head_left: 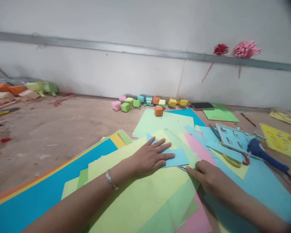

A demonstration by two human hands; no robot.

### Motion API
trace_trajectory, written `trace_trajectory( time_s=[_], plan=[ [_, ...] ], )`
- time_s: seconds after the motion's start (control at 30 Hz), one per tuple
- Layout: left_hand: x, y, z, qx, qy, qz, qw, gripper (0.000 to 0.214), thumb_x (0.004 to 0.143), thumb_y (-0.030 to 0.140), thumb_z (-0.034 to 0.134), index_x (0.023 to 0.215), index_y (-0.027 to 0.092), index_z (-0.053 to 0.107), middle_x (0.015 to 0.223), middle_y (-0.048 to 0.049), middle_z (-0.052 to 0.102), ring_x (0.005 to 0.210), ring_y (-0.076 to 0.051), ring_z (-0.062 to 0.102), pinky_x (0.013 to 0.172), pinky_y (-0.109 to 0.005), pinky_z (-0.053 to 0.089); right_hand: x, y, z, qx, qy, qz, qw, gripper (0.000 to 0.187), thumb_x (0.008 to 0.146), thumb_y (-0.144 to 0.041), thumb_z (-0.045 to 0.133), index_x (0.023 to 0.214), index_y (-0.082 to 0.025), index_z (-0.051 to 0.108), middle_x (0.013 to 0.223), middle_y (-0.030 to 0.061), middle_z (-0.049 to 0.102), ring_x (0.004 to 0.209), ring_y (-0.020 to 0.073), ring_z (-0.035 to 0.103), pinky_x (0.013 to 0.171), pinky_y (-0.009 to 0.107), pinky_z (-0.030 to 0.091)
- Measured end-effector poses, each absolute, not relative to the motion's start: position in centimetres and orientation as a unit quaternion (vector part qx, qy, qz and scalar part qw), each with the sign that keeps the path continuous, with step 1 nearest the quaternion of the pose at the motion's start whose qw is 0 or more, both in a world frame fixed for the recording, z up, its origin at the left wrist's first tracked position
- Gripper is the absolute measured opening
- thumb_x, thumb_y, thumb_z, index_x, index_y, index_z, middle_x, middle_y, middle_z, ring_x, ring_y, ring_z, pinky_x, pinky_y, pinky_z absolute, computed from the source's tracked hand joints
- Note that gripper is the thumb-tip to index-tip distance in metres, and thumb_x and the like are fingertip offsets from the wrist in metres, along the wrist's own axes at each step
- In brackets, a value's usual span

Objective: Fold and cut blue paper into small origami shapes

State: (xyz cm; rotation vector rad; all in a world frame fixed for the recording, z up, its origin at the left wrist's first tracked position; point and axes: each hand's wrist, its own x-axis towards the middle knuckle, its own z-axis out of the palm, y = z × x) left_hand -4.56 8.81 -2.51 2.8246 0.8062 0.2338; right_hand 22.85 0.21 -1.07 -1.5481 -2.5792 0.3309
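My left hand lies flat with its fingers spread, pressing on a piece of light blue paper. Beneath that piece is a stack of large pale yellow-green sheets. Just right of the blue paper, my right hand is closed with its index finger stretched along a slim metal-bladed tool. The blade's tip touches or lies close to the blue paper's lower edge; most of the tool is hidden in the hand.
Small folded paper boxes line the wall, beside a dark phone. At right lie scissors, a blue glue gun, a blue printed card and a yellow one. More boxes sit far left.
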Motion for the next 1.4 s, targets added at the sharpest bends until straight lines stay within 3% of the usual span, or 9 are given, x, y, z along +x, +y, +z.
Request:
trace_trajectory(
  time_s=[0.3,0.67,0.9,1.17,1.4],
  plan=[
    [-4.4,9.0,-2.4,0.951,0.276,0.061,0.125,0.043,0.102,0.043,0.026,0.141,0.041,0.043,0.158,0.0025,0.028,0.147,-0.025,0.022,0.117,-0.051,0.009,22.9,0.2,-1.3,-0.533,-0.835,0.133,0.040,0.033,0.099,-0.040,0.031,0.091,-0.024,0.059,0.069,0.0029,0.053,0.062,0.0190,0.048,0.055,0.030,0.034],
    [-4.5,9.0,-2.7,0.953,0.270,0.087,0.109,0.042,0.102,0.043,0.027,0.139,0.041,0.046,0.157,0.0024,0.032,0.144,-0.026,0.028,0.116,-0.049,0.013,21.2,-0.2,-1.3,-0.418,-0.908,0.026,0.031,0.036,0.097,-0.015,0.033,0.125,-0.017,0.056,0.081,0.0072,0.055,0.073,0.0193,0.047,0.061,0.030,0.032],
    [-4.4,9.0,-2.2,0.956,0.261,0.072,0.113,0.044,0.102,0.044,0.024,0.139,0.038,0.047,0.156,-0.0013,0.033,0.143,-0.027,0.029,0.115,-0.050,0.011,18.9,0.2,-1.0,-0.356,-0.928,-0.075,0.086,0.041,0.082,0.000,0.043,0.118,-0.014,0.057,0.075,0.0039,0.055,0.067,0.0163,0.046,0.056,0.027,0.032],
    [-4.4,9.0,-2.4,0.957,0.256,0.076,0.116,0.045,0.102,0.044,0.025,0.139,0.036,0.048,0.157,-0.0027,0.032,0.143,-0.030,0.028,0.114,-0.055,0.014,17.3,0.8,-1.6,-0.319,-0.934,-0.120,0.105,0.031,0.082,-0.002,0.050,0.109,-0.014,0.059,0.071,0.0026,0.054,0.065,0.0168,0.049,0.056,0.027,0.035],
    [-4.4,9.0,-2.0,0.956,0.258,0.063,0.123,0.045,0.102,0.044,0.026,0.140,0.035,0.048,0.157,-0.0040,0.031,0.143,-0.031,0.028,0.114,-0.055,0.015,15.5,0.8,-1.5,-0.326,-0.930,-0.138,0.100,0.026,0.074,0.001,0.055,0.094,-0.014,0.062,0.069,0.0031,0.056,0.063,0.0183,0.050,0.054,0.030,0.031]
  ],
)
